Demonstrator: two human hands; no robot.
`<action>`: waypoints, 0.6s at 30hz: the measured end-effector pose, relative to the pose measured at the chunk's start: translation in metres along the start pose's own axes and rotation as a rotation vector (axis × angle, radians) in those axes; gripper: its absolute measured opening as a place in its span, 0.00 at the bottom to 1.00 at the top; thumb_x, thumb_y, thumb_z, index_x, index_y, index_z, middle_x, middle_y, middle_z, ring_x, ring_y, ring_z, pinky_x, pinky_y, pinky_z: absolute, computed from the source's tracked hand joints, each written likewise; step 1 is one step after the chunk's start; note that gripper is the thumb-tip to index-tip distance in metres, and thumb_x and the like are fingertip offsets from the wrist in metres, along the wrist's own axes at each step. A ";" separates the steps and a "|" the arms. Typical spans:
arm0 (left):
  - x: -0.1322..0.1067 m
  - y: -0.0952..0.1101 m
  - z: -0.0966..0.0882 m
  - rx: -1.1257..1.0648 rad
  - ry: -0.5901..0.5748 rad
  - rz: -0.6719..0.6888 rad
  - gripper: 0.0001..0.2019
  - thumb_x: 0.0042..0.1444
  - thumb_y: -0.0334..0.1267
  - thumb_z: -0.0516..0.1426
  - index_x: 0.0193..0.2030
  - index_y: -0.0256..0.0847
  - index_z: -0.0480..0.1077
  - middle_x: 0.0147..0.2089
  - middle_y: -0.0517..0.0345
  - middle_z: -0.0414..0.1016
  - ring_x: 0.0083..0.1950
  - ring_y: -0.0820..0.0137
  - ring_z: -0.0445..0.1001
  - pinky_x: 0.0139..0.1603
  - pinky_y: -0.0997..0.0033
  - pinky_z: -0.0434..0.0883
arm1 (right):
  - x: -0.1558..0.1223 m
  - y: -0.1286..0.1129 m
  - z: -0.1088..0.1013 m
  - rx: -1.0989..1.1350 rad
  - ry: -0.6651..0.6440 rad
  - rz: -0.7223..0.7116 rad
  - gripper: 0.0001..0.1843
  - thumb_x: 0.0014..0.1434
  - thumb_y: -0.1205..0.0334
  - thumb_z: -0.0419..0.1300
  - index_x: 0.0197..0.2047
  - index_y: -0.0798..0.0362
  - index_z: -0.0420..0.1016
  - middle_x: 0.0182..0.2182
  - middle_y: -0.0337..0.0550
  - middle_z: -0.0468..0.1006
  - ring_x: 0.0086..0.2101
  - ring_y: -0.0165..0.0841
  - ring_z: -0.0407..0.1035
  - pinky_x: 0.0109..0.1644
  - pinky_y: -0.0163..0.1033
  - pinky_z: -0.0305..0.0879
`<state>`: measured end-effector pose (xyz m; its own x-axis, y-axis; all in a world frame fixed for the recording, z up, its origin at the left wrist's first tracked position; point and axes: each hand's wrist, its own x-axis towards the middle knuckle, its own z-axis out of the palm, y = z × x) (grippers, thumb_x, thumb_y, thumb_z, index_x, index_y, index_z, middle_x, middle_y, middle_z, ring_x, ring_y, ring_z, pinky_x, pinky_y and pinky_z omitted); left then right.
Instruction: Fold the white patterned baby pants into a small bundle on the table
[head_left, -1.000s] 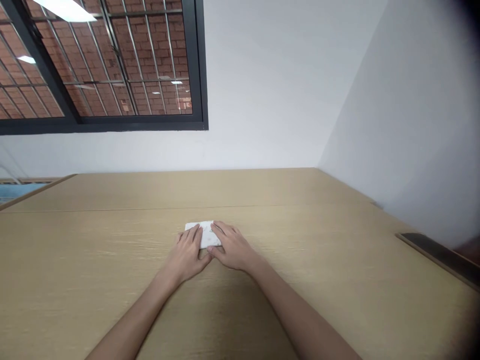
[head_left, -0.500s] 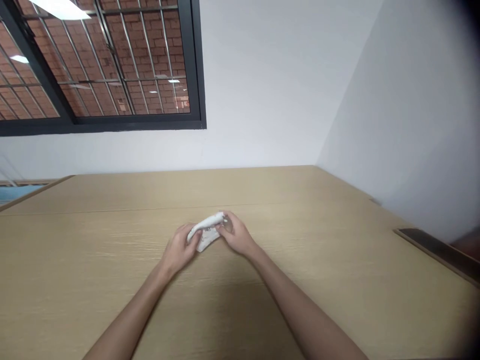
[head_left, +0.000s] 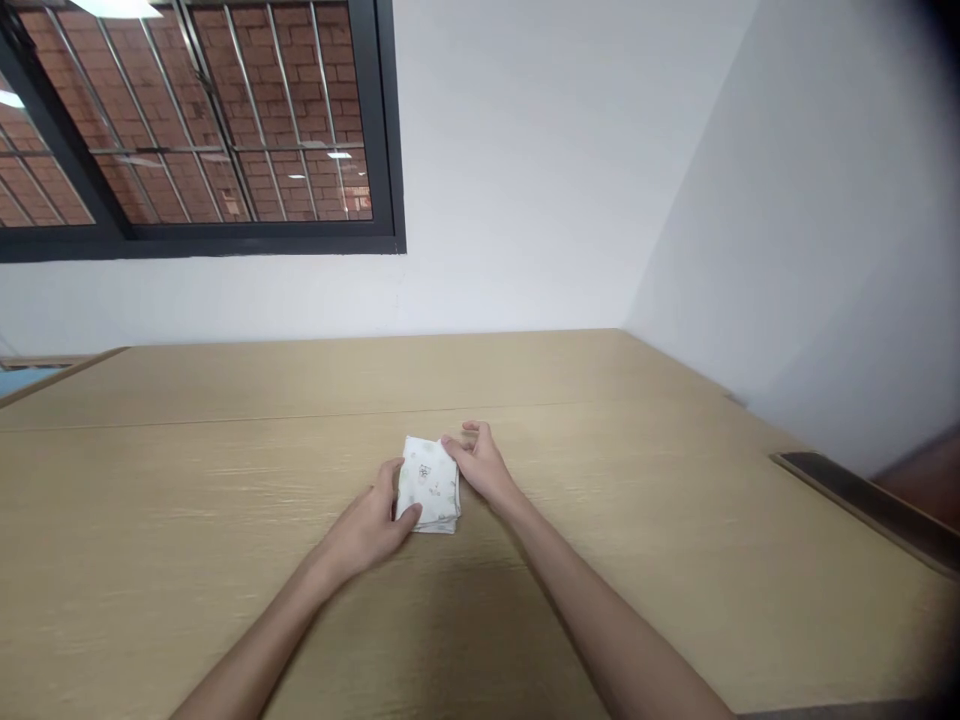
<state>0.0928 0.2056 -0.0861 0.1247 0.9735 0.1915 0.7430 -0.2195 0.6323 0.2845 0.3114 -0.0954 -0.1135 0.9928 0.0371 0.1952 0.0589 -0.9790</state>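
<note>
A small white cloth [head_left: 429,485] with a fine printed pattern is folded into a near-square of several layers on the wooden tabletop. At its left side, my left hand [head_left: 371,522] holds it, thumb over the lower left corner and fingers along the left edge. My right hand [head_left: 484,465] is at the upper right corner; its thumb touches the cloth while the other fingers are apart and lifted beyond it. The lower layers peek out at the bottom and right edges.
The wide wooden tabletop [head_left: 225,560] reaches back to a white wall [head_left: 510,200]. A dark-framed window [head_left: 386,130] with metal bars is at the upper left. A dark ledge [head_left: 862,505] borders the right side, and something light blue [head_left: 26,380] shows beyond the left edge.
The cloth was bent over and pinched between both hands; now it lies flat with its patterned face up. My right fingers have come apart from it, and the view has shifted slightly.
</note>
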 end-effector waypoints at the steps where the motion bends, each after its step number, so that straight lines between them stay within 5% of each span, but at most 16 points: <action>1: 0.000 0.002 -0.001 0.092 -0.014 -0.055 0.28 0.62 0.47 0.55 0.66 0.39 0.57 0.36 0.55 0.78 0.34 0.61 0.77 0.34 0.65 0.69 | 0.001 -0.001 0.000 0.009 0.024 -0.020 0.25 0.61 0.54 0.62 0.56 0.53 0.59 0.43 0.51 0.79 0.42 0.40 0.77 0.47 0.45 0.73; 3: 0.001 0.007 -0.003 0.235 -0.039 -0.168 0.25 0.63 0.50 0.54 0.62 0.39 0.61 0.34 0.54 0.78 0.36 0.57 0.77 0.36 0.61 0.69 | -0.001 -0.005 -0.001 -0.023 0.093 -0.127 0.21 0.62 0.56 0.60 0.56 0.53 0.62 0.49 0.54 0.77 0.49 0.40 0.75 0.55 0.47 0.71; 5: 0.000 0.013 -0.003 0.280 0.007 -0.125 0.21 0.64 0.51 0.53 0.56 0.39 0.67 0.34 0.53 0.78 0.38 0.56 0.78 0.39 0.59 0.70 | -0.009 -0.013 -0.004 -0.115 0.096 -0.315 0.21 0.65 0.55 0.58 0.58 0.53 0.65 0.56 0.55 0.74 0.56 0.41 0.70 0.62 0.50 0.65; 10: -0.012 0.027 0.013 0.120 -0.035 0.348 0.15 0.63 0.40 0.54 0.55 0.45 0.71 0.54 0.50 0.76 0.55 0.59 0.75 0.56 0.57 0.72 | -0.044 -0.037 -0.004 -0.345 -0.356 -0.741 0.23 0.74 0.53 0.44 0.63 0.52 0.70 0.62 0.49 0.72 0.65 0.39 0.61 0.70 0.51 0.54; 14: -0.022 0.033 0.034 0.162 -0.087 0.401 0.23 0.57 0.35 0.56 0.60 0.42 0.68 0.59 0.47 0.76 0.58 0.51 0.75 0.56 0.48 0.75 | -0.064 -0.042 0.003 -0.545 -0.683 -0.771 0.28 0.76 0.53 0.38 0.59 0.53 0.75 0.59 0.48 0.76 0.65 0.42 0.60 0.69 0.53 0.55; 18: -0.022 0.035 0.041 0.253 -0.109 0.448 0.20 0.61 0.40 0.54 0.59 0.40 0.70 0.60 0.44 0.75 0.59 0.47 0.74 0.56 0.42 0.75 | -0.057 -0.032 0.003 -0.692 -0.771 -0.686 0.29 0.76 0.50 0.38 0.62 0.54 0.74 0.65 0.49 0.69 0.69 0.45 0.53 0.71 0.56 0.49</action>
<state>0.1430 0.1789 -0.0985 0.5241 0.7916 0.3140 0.7351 -0.6067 0.3027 0.2817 0.2531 -0.0669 -0.8920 0.4289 0.1423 0.3155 0.8165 -0.4835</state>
